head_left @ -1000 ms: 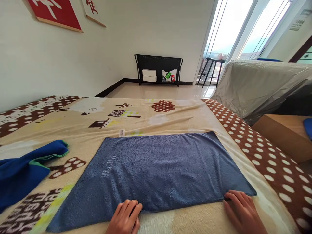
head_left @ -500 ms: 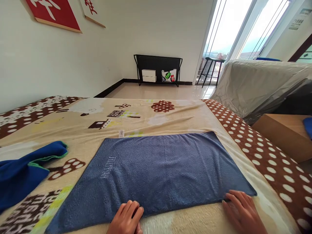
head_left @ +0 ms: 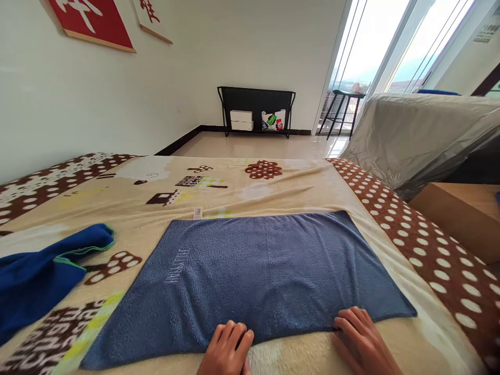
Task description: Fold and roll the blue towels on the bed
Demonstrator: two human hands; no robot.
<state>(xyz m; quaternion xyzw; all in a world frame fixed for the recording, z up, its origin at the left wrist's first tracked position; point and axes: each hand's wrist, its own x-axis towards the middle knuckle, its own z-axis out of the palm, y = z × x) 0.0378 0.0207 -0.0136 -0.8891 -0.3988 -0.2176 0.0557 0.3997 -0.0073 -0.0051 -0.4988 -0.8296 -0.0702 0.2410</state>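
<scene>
A grey-blue towel (head_left: 258, 271) lies spread flat on the patterned blanket (head_left: 242, 190) that covers the bed. My left hand (head_left: 228, 350) is at the middle of the towel's near edge, its fingers curled together on the hem. My right hand (head_left: 361, 344) is at the same edge, a little in from the near right corner, with its fingertips pressed on the cloth. Both wrists are cut off by the bottom of the picture.
A bright blue cloth with a green hem (head_left: 42, 273) lies bunched at the left of the bed. A wooden table (head_left: 461, 213) and a covered sofa (head_left: 422, 135) stand to the right. A black rack (head_left: 255, 109) and a stool (head_left: 344, 107) stand by the far wall.
Both hands have slid along the towel's near edge, the left one to the right and the right one leftward off the corner, so they are closer together. The towel has stayed flat.
</scene>
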